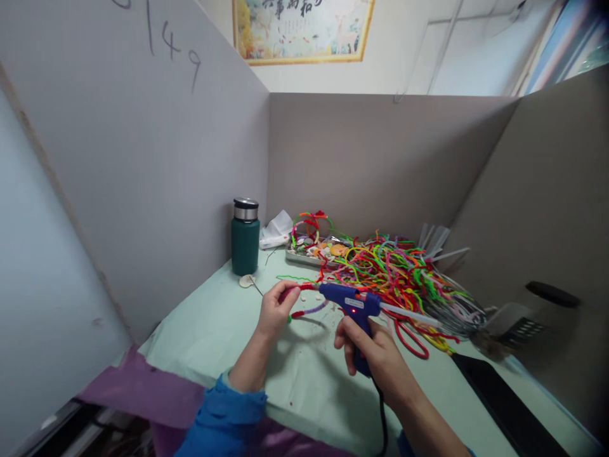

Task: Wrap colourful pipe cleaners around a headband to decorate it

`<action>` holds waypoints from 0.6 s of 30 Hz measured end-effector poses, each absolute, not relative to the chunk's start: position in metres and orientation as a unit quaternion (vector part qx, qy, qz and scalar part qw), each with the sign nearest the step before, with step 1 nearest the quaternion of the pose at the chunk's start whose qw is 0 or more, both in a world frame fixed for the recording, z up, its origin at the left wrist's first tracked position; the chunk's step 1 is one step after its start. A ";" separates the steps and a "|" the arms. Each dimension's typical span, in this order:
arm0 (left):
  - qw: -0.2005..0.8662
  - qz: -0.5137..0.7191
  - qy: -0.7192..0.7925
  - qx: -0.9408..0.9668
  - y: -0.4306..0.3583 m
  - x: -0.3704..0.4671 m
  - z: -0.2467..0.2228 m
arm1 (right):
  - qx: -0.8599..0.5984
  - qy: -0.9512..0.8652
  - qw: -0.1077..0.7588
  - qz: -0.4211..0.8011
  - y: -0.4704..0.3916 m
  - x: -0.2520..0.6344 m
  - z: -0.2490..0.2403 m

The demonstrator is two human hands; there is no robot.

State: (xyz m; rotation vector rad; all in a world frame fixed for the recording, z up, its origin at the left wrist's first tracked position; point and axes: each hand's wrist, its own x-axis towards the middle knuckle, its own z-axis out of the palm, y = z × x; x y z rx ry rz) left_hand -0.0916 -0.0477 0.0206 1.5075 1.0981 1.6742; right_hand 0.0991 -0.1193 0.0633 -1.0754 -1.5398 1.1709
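Note:
My left hand [275,311] pinches a red pipe cleaner [307,287] between thumb and fingers. My right hand [383,355] is wrapped round the grip of a blue hot glue gun [346,297]. A small red light glows on the gun's side, and a white glue stick [409,312] pokes out of its back. The gun's nozzle points left and meets or nearly meets the end of the red pipe cleaner; I cannot tell if they touch. Below it, a bent piece with purple and red fuzz [314,310] hangs or lies near the table; where it joins is unclear.
A big heap of coloured pipe cleaners [390,266] covers the back right, beside a metal tray [304,258] of small parts. A green bottle [245,244] stands at the left panel. A black flat object [499,400] lies at right. The gun's black cord [382,412] runs toward me.

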 end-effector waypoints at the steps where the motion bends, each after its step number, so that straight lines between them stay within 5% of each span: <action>1: 0.311 0.635 0.416 0.572 -0.048 -0.092 0.021 | -0.435 -0.624 0.445 0.472 -0.119 0.099 0.063; 18: 0.311 0.643 0.412 0.565 -0.049 -0.092 0.020 | -0.450 -0.613 0.447 0.471 -0.117 0.107 0.057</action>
